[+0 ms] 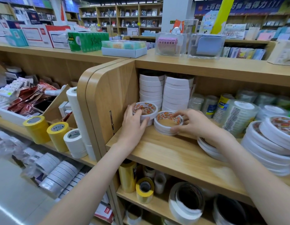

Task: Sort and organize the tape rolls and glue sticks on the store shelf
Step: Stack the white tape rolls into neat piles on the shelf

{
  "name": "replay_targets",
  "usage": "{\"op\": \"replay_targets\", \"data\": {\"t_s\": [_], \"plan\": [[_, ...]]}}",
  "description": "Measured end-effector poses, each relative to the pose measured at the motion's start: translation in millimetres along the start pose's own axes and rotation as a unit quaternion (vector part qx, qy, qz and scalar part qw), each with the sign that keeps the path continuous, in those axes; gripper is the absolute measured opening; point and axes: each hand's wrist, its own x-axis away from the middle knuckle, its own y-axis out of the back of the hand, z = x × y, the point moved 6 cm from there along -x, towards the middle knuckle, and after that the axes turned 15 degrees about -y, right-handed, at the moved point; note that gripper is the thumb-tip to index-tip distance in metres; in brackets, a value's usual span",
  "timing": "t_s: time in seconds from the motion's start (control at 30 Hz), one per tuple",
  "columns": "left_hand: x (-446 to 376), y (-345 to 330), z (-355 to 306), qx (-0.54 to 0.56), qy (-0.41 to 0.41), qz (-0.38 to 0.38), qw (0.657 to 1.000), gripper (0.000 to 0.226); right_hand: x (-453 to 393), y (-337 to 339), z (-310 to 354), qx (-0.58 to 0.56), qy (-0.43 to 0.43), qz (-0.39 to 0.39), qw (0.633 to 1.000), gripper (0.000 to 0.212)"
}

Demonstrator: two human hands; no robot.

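Both hands grip flat-lying tape rolls [168, 125], their holes facing up

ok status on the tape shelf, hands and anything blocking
Left hand grips the left short tape stack by the shelf's side wall. Right hand holds the right stack. Tall white stacks right behind; more rolls under the right wrist.

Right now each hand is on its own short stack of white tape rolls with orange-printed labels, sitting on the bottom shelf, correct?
Not the bottom shelf. The head view shows the left hand and right hand on stacks of white tape rolls with orange-printed labels on the light wooden middle shelf; another shelf lies below.
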Motion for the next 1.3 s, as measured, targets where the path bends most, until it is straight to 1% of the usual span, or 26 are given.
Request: {"op": "replay_targets", "data": {"t_s": [0.07, 0.13, 0.27, 0.43, 0.53, 0.63, 0.73, 0.8, 0.87, 0.93, 1.07, 1.13, 1.2, 1.23, 1.3], "plan": [[0.9, 2.3, -0.4, -0.013, -0.009, -0.019, 1.0, 0.024, -0.4, 0.0, 1.9, 0.009, -0.003, -0.003, 1.0, 0.046], [1.5, 2.6, -0.7, -0.022, -0.016, -0.025, 0.999, 0.023, -0.6, 0.1, 2.0, -0.001, -0.013, 0.001, 1.0, 0.044], [2.5, 1.3, -1.4, -0.046, -0.024, -0.022, 0.998, 0.023, 1.9, 2.7, 3.7, 0.014, -0.015, -0.007, 1.0, 0.048], [3.0, 4.2, -0.5, -0.059, -0.023, -0.031, 0.997, 0.025, 5.6, -0.4, 4.4, 0.021, -0.006, -0.023, 0.999, 0.06], [2.6, 4.6, -0.5, -0.064, -0.019, -0.033, 0.997, 0.025, 6.2, 0.1, 4.1, 0.01, -0.011, -0.033, 0.999, 0.064], [2.2, 2.7, -1.1, -0.071, -0.032, -0.029, 0.997, 0.028, 7.4, 0.1, 4.6, 0.005, -0.01, -0.04, 0.999, 0.068], [1.7, 1.5, -0.4, -0.072, -0.034, -0.015, 0.997, 0.029, 14.3, 1.0, 6.5, 0.026, 0.006, -0.046, 0.999, 0.068], [2.5, 3.3, -1.6, -0.073, -0.033, -0.01, 0.997, 0.028, 24.5, 9.0, 7.2, 0.028, 0.022, -0.059, 0.998, 0.064], [4.8, 7.3, -8.5, -0.097, -0.054, -0.031, 0.993, 0.027, 38.3, 23.5, 1.9, 0.026, 0.027, -0.082, 0.996, 0.055], [8.0, 9.6, -22.7, -0.1, -0.093, -0.064, 0.989, 0.029, 55.6, 39.9, -6.8, 0.037, 0.026, -0.109, 0.993, 0.042], [8.4, -6.9, -64.5, -0.017, -0.159, -0.063, 0.985, 0.027, 96.9, 68.6, -24.3, 0.032, 0.018, -0.158, 0.987, 0.026], [7.8, -19.5, -88.0, 0.037, -0.182, -0.048, 0.981, 0.025, 118.7, 83.8, -31.2, 0.019, 0.029, -0.197, 0.98, 0.019], [8.5, -33.3, -110.5, 0.089, -0.197, -0.015, 0.976, 0.025, 139.1, 101.4, -40.5, 0.01, 0.035, -0.256, 0.966, 0.016], [8.6, -40.7, -120.4, 0.11, -0.203, 0.005, 0.973, 0.028, 148.3, 110.2, -45.5, 0.006, 0.033, -0.287, 0.957, 0.014], [8.6, -55.8, -137.6, 0.129, -0.21, 0.05, 0.968, 0.043, 164.0, 128.7, -57.6, 0.0, 0.021, -0.352, 0.936, 0.01]]}}
